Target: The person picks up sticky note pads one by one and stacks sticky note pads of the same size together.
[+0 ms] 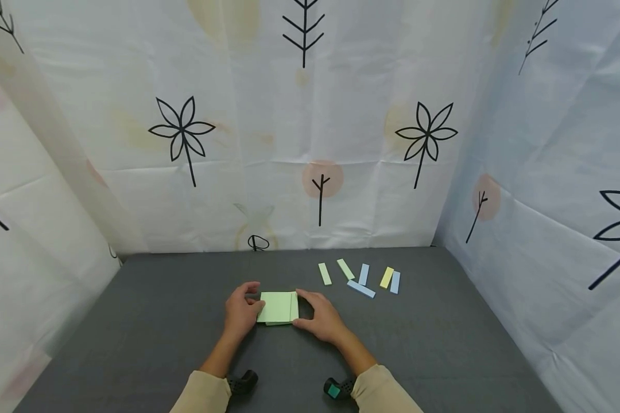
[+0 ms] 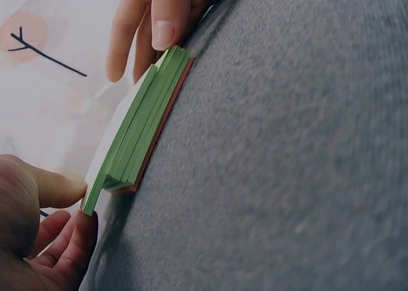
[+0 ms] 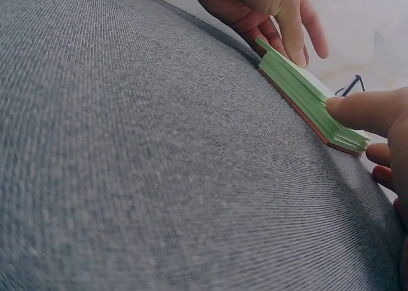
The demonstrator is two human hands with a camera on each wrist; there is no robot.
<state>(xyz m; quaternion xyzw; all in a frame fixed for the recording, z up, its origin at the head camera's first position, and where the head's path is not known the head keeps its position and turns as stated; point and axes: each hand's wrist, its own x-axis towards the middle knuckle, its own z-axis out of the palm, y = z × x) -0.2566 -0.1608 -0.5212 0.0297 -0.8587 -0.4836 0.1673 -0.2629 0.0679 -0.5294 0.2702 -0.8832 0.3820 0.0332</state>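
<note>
Green pad (image 1: 278,308) between both hands' fingers (image 1: 306,296)

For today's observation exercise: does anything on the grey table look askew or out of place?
Yes. The green sticky-note pad held between both hands is uneven, its sheets shifted out of line at the edges. Beyond it, six paper strips lie scattered at differing angles.

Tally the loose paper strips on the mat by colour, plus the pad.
Green strips: 2
Blue strips: 3
Yellow strips: 1
Green sticky-note pad: 1, held between the left hand and right hand
Total: 7
</note>
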